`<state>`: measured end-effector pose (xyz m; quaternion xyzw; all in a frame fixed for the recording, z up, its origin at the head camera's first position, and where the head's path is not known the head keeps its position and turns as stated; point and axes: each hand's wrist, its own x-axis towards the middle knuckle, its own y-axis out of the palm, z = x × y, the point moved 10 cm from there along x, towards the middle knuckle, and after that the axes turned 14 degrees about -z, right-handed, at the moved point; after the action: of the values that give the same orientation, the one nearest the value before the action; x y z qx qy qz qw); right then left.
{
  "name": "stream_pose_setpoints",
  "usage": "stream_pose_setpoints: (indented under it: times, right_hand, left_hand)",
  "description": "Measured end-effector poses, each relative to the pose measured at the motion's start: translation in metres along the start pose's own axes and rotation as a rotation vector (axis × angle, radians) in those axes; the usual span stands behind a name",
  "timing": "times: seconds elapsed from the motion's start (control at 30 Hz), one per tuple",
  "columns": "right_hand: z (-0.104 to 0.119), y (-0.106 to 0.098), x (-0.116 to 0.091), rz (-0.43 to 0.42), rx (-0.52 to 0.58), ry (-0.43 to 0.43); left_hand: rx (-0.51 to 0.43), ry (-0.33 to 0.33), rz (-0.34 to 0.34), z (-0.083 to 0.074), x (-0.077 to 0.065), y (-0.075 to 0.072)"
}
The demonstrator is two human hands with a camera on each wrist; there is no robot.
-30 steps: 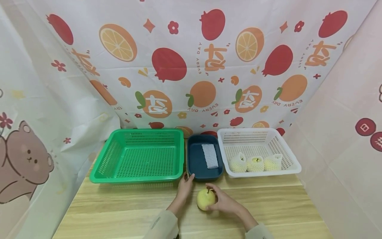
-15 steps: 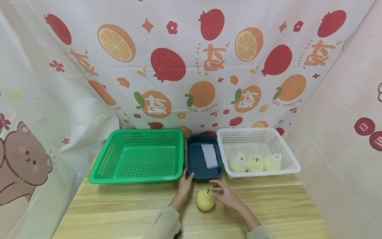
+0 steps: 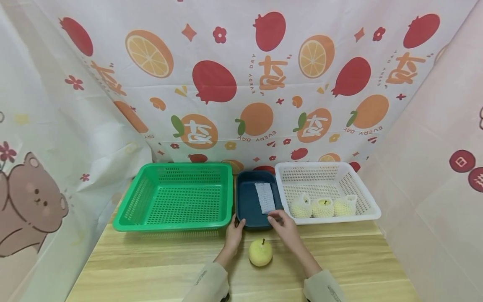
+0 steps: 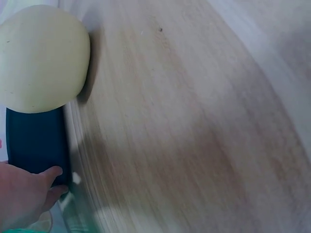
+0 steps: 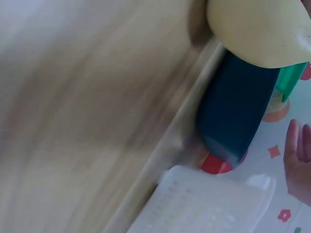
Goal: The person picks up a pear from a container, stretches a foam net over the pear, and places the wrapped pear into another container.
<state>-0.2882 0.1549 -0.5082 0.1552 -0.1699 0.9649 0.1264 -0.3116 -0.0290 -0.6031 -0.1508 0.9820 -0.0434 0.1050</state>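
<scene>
A dark blue tray [image 3: 247,199] stands between two baskets, and a flattened white foam fruit net [image 3: 265,196] lies in it. At the tray's front left corner, my left hand [image 3: 233,235] holds the rim between thumb and fingers; the left wrist view shows the thumb [image 4: 52,173] against its wall. My right hand [image 3: 285,230] is over the front right corner, fingertips close to the net's lower end. In the right wrist view its fingers are extended. A yellow pear [image 3: 260,253] with a dark stem stands on the table between my forearms.
A green basket [image 3: 175,228] stands left of the tray. To its right is a white basket [image 3: 371,209] with several pears, among them a netted pear [image 3: 322,208], along its front side. A fruit-print cloth [image 3: 241,84] hangs behind. The table [image 3: 158,268] is wooden.
My right hand has let go of the pear and moved up and forward to the tray's front right corner. The pear stays on the table. My left hand remains at the tray.
</scene>
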Motion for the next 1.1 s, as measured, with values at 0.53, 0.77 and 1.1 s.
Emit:
stream_pose_setpoints:
  times: [0.53, 0.77, 1.1]
  right_hand:
    - [-0.029, 0.043, 0.039, 0.024, -0.413, 0.010]
    - [-0.045, 0.054, 0.045, 0.059, -0.533, 0.030]
    - [-0.059, 0.065, 0.048, 0.108, -0.676, 0.019]
  left_hand:
    - [0.034, 0.061, -0.018, -0.004, 0.001, -0.002]
    - [0.049, 0.064, -0.009, -0.003, 0.001, 0.000]
    - [0.029, 0.032, -0.016, -0.001, 0.002, -0.002]
